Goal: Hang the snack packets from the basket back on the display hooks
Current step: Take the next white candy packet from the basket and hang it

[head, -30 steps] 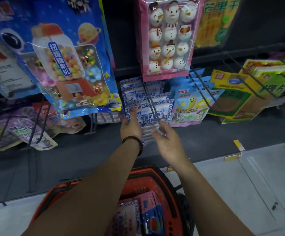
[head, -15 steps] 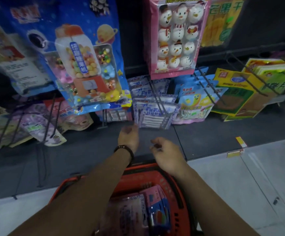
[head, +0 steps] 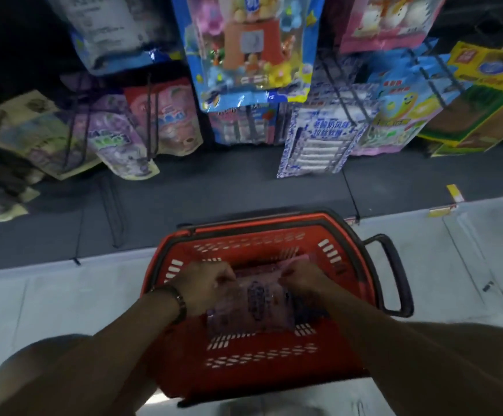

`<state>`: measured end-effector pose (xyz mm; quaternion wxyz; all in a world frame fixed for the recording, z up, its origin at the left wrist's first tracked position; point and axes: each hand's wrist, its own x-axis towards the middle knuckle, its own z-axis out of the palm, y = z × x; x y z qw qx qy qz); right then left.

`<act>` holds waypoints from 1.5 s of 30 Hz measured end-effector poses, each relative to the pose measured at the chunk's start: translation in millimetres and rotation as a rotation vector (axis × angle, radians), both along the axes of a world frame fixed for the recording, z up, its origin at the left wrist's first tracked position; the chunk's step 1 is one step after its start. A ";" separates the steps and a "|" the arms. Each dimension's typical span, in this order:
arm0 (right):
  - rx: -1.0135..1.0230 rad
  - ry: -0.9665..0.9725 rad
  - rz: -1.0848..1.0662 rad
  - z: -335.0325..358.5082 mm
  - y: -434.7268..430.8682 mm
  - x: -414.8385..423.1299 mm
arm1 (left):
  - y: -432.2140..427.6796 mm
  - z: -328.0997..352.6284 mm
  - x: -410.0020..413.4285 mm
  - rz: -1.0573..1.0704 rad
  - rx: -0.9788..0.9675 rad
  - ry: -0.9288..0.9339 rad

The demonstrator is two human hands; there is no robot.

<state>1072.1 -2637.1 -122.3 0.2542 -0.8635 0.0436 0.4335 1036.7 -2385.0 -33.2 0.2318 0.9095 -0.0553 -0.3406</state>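
1. Grip is two-handed: left hand [head: 205, 285] and right hand [head: 299, 277] each pinch a top corner of the purple snack packet [head: 254, 301], fingers curled tight on it.
2. Guessing that's to keep the hang hole spread flat for a hook.
3. Packet sits between the grip and just below it, inside the red basket [head: 259, 231].
4. Display hooks [head: 150, 115] are well ahead of the grip, up on the rack.

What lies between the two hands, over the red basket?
A pinkish packet: the left hand and right hand each grip one side, over the basket. The head view shows this.
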 end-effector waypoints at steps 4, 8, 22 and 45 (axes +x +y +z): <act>-0.025 0.146 -0.203 -43.0 5.8 -40.6 | 1.6 -21.7 5.2 -0.117 0.024 0.093; -0.063 0.231 -0.504 -72.3 10.2 -62.3 | 0.3 -28.9 16.9 -0.075 -0.011 0.083; 0.032 0.212 -0.408 -72.9 47.8 -61.8 | 9.2 -34.8 28.6 -0.093 0.134 0.256; 0.792 -0.343 -0.426 173.4 -13.7 -82.9 | -11.7 83.9 -98.1 0.776 -0.784 -0.231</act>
